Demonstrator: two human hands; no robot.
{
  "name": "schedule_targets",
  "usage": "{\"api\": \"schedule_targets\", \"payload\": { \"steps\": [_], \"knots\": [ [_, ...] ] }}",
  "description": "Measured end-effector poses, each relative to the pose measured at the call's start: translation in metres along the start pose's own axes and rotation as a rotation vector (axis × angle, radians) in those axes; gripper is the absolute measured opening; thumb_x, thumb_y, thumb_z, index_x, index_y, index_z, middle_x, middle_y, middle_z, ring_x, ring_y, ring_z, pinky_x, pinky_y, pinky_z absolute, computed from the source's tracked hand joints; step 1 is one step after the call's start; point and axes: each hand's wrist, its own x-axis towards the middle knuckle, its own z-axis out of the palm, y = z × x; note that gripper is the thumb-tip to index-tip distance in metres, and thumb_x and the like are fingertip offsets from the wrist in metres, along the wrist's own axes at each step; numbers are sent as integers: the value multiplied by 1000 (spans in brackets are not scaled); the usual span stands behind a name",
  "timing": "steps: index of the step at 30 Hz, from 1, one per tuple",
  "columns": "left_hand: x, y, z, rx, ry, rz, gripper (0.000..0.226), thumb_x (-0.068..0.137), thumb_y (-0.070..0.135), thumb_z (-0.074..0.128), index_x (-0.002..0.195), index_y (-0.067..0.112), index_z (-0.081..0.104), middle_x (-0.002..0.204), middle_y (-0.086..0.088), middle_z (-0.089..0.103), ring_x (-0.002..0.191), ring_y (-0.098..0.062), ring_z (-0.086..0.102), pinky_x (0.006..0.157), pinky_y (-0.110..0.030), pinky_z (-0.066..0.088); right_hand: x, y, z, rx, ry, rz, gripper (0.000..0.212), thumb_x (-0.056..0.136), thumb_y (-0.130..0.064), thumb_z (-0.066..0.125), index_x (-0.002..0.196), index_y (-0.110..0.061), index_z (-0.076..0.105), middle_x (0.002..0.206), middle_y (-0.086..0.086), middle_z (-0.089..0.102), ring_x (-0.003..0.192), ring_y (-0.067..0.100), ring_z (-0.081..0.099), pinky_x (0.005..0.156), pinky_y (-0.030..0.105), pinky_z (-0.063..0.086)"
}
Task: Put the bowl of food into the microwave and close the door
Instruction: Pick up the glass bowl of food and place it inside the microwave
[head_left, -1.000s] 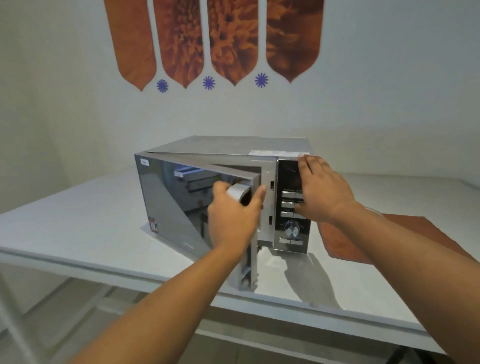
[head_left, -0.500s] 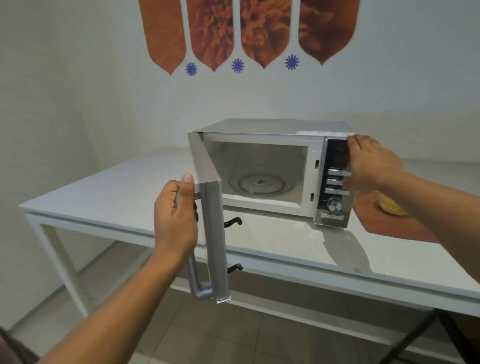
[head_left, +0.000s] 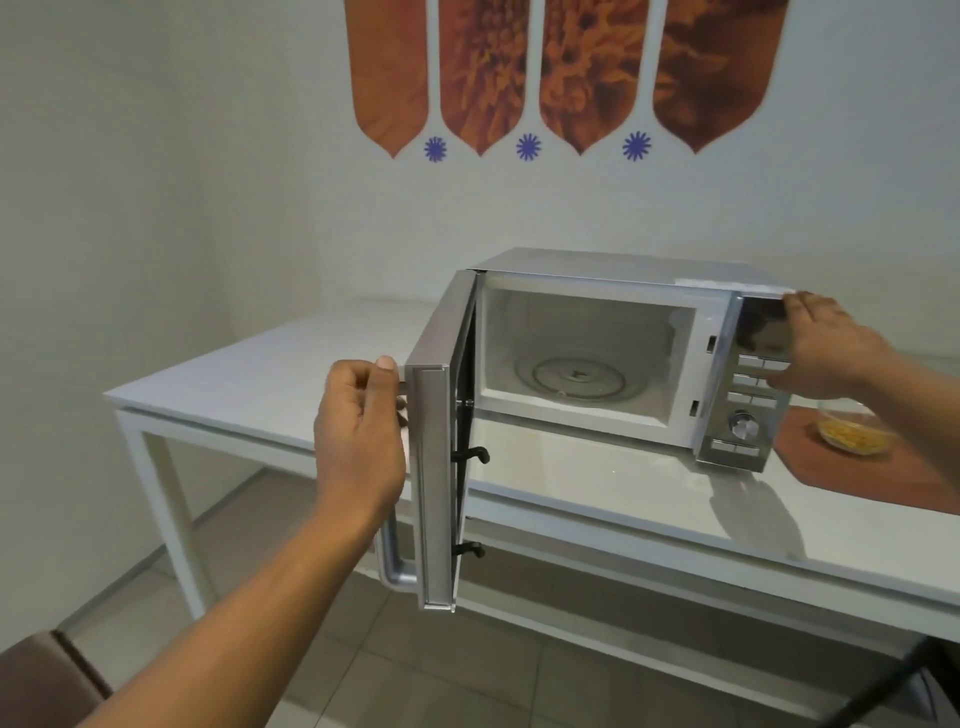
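Door (head_left: 435, 483) has swung wider; we've got our left hand (head_left: 358, 441) wrapped on its handle (head_left: 390, 558), right hand (head_left: 826, 347) flat, bracing the microwave (head_left: 623, 280). Bowl (head_left: 852, 434) waits far right on the mat (head_left: 883, 478).

Light: soft, even and fairly bright, no hard source in sight. My right hand (head_left: 826, 348) throws a grey shadow onto the table (head_left: 597, 488) in front of the microwave (head_left: 613, 332), so light falls from above and behind. Glare: a pale sheen on the tabletop below the open door (head_left: 441, 457); reflections on the dark control panel (head_left: 756, 332). Sharpness: slightly soft overall. Distortion: wide-angle, my forearms stretched towards the lower edge.
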Motion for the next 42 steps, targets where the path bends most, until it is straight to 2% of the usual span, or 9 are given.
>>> {"api": "schedule_targets", "payload": {
  "steps": [5,8,11,16,20,24,29,33,42],
  "knots": [
    [-30,24,14,279,148,675,47,92,43,45,114,2,51,116,-15,53,112,-22,48,93,-35,36,-35,-24,-3,79,-2,-142,79,69,-39,77,138,-18,44,150,14,36,132,36,40,105,48,40],
    [-51,37,53,248,-68,988,39,90,39,55,110,6,54,112,-16,61,112,-28,54,95,-40,38,-67,-33,8,25,-39,-268,66,73,-41,72,133,-21,53,146,7,47,125,30,50,100,45,46],
    [-73,39,101,228,-320,1082,35,86,34,62,108,7,55,106,-15,64,105,-30,58,88,-40,42,-92,-24,26,55,-65,-280,57,77,-47,64,131,-28,55,148,-1,47,126,25,52,101,43,46],
    [-99,11,203,338,-661,915,41,88,42,59,118,15,56,119,-5,62,112,-20,52,94,-35,42,-100,43,70,231,-183,-121,34,79,-41,64,110,-27,67,114,-5,71,94,15,65,80,32,54],
    [-110,-18,285,479,-858,812,46,88,51,53,123,22,52,123,1,61,111,-18,55,94,-34,44,-84,104,102,366,-273,-8,26,79,-36,65,100,-22,72,97,-7,74,85,11,67,75,29,56],
    [-119,-54,361,555,-1008,577,57,90,62,44,136,28,42,139,5,53,122,-17,49,103,-33,36,-48,162,131,548,-197,113,6,77,-23,66,81,-27,69,85,-5,74,82,14,69,64,21,48],
    [-133,-93,410,589,-1088,423,67,90,69,35,142,28,37,151,4,44,133,-17,42,108,-31,31,-8,201,166,798,-73,314,42,76,-23,68,117,-26,57,102,0,70,85,19,66,68,30,50],
    [-138,-113,419,610,-1114,339,74,86,80,20,144,37,35,159,13,27,145,-10,23,110,-26,11,21,214,192,863,-54,340,67,77,-31,74,137,-24,44,117,2,65,107,24,61,91,41,49],
    [-133,-115,418,587,-1176,244,81,81,87,15,146,41,31,160,21,19,146,-6,16,110,-27,6,54,222,217,586,-18,434,47,78,-47,69,112,-15,63,105,12,72,95,35,64,73,35,47]
  ]
}}
